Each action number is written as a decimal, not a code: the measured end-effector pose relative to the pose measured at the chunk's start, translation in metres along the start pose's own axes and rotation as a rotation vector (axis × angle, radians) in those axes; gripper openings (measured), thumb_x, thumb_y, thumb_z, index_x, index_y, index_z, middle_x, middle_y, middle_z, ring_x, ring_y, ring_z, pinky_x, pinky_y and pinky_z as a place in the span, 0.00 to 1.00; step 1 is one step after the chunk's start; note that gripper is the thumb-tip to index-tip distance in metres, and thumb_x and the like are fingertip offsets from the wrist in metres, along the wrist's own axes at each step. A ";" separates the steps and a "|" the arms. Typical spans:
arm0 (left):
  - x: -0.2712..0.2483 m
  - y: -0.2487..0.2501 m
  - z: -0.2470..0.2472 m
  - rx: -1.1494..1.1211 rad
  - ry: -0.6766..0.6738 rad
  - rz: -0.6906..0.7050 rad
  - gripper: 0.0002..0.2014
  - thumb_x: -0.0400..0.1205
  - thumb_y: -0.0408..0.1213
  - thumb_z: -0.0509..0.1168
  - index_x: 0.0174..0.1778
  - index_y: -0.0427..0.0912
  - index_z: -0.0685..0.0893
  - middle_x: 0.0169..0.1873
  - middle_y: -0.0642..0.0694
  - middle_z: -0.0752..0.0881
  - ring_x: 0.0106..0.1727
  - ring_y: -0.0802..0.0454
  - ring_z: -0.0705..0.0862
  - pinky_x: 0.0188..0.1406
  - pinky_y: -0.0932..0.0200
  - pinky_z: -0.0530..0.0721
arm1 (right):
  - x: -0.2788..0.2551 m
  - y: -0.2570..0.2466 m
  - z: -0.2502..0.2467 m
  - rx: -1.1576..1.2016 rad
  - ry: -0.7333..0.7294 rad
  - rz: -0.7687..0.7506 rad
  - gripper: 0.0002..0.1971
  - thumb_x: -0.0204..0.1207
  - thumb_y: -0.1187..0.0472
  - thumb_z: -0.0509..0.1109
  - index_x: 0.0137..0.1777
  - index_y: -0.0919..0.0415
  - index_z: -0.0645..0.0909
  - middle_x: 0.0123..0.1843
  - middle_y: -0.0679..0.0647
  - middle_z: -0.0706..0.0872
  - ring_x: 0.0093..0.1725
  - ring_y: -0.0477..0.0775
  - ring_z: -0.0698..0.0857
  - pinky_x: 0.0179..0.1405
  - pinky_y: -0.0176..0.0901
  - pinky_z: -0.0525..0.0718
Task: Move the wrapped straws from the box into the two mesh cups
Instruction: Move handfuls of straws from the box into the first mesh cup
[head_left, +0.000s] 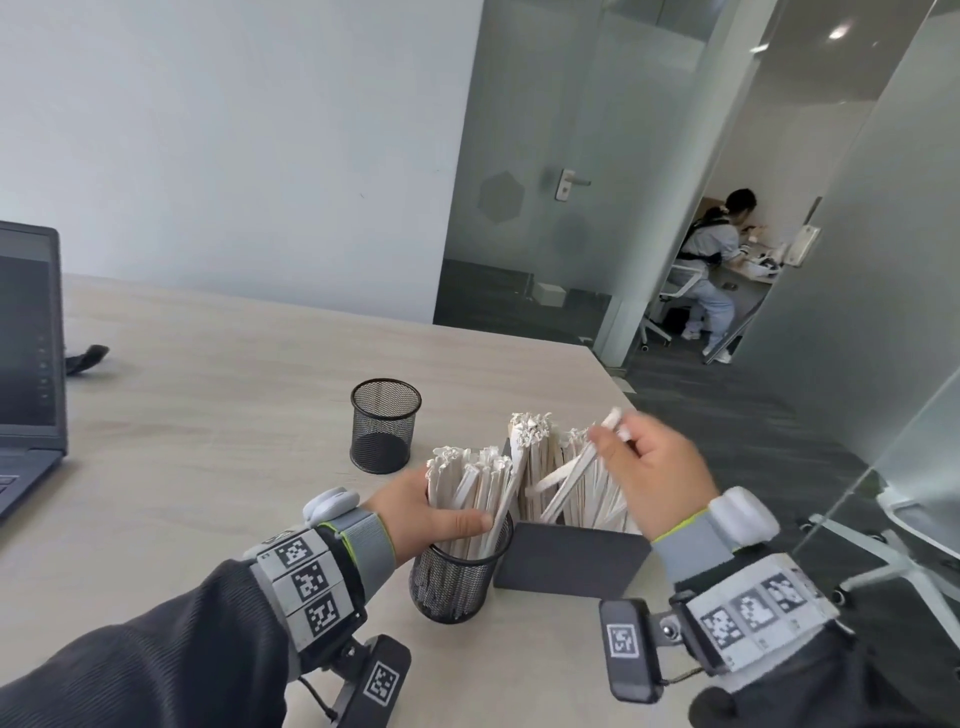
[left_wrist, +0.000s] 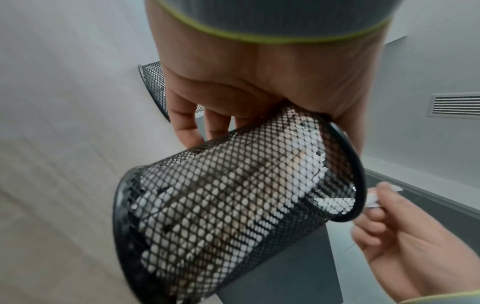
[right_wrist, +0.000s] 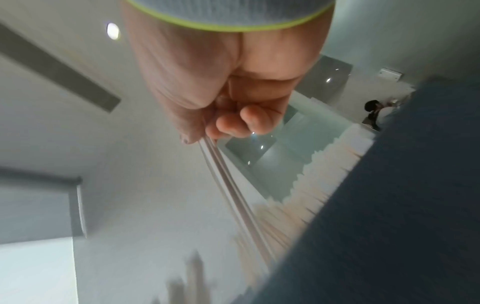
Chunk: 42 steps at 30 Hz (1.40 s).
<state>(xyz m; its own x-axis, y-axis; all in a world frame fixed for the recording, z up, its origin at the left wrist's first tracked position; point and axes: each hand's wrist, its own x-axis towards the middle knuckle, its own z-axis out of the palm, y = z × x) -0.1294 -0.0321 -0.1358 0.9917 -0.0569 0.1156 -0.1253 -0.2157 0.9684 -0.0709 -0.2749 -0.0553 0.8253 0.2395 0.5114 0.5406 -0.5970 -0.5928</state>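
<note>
Wrapped straws in right hand: a few white paper-wrapped straws (head_left: 571, 475) pinched near their tops between thumb and fingers of the right hand (head_left: 657, 467), lower ends still inside the dark grey box (head_left: 571, 561).
Right wrist view: blurred; shows the fingers (right_wrist: 235, 125) curled under the palm with the straws (right_wrist: 233, 195) running away from them to the box wall (right_wrist: 389, 205), which the head view hides behind the hand.
Left hand: the left hand (head_left: 426, 514) is wrapped around the straws standing in the near black mesh cup (head_left: 454, 577), thumb across their front.
Left wrist view: looks through the mesh (left_wrist: 233, 205) at white straws packed inside, fingers (left_wrist: 187, 127) curled behind the cup; the right hand (left_wrist: 405, 236) appears at the lower right.
Box: stands on the light wooden table (head_left: 234, 389), touching the near cup on its right, with many straws (head_left: 530, 441) upright in it.
Far mesh cup: a second black mesh cup (head_left: 384, 423) stands apart on the far side, no straws visible in it.
Surroundings: an open dark laptop (head_left: 28, 364) at the far left; a seated person (head_left: 717, 270) beyond the glass partition.
</note>
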 end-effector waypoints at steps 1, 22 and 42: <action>0.000 0.001 0.000 -0.022 -0.013 0.004 0.18 0.69 0.40 0.81 0.53 0.56 0.84 0.41 0.64 0.92 0.46 0.69 0.88 0.44 0.77 0.80 | 0.003 -0.004 -0.009 0.073 0.081 0.029 0.20 0.80 0.53 0.71 0.33 0.66 0.75 0.23 0.58 0.75 0.24 0.49 0.69 0.26 0.46 0.71; -0.001 0.006 0.000 -0.116 -0.120 0.038 0.33 0.61 0.54 0.83 0.61 0.47 0.84 0.54 0.39 0.90 0.58 0.43 0.88 0.65 0.41 0.83 | 0.006 -0.044 0.048 0.307 -0.195 0.310 0.15 0.75 0.54 0.76 0.31 0.61 0.79 0.22 0.49 0.81 0.19 0.47 0.75 0.23 0.38 0.74; 0.009 0.008 0.000 0.197 0.075 -0.134 0.28 0.57 0.56 0.79 0.53 0.54 0.87 0.41 0.53 0.93 0.45 0.56 0.91 0.56 0.50 0.88 | 0.008 0.010 0.045 -0.239 -0.376 0.393 0.29 0.68 0.41 0.77 0.69 0.49 0.82 0.61 0.45 0.89 0.60 0.51 0.86 0.63 0.47 0.83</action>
<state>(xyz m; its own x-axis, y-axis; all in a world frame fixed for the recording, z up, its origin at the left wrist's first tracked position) -0.1214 -0.0344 -0.1272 0.9984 0.0556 0.0119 0.0115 -0.4031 0.9151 -0.0517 -0.2443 -0.0856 0.9810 0.1939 0.0007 0.1667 -0.8413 -0.5143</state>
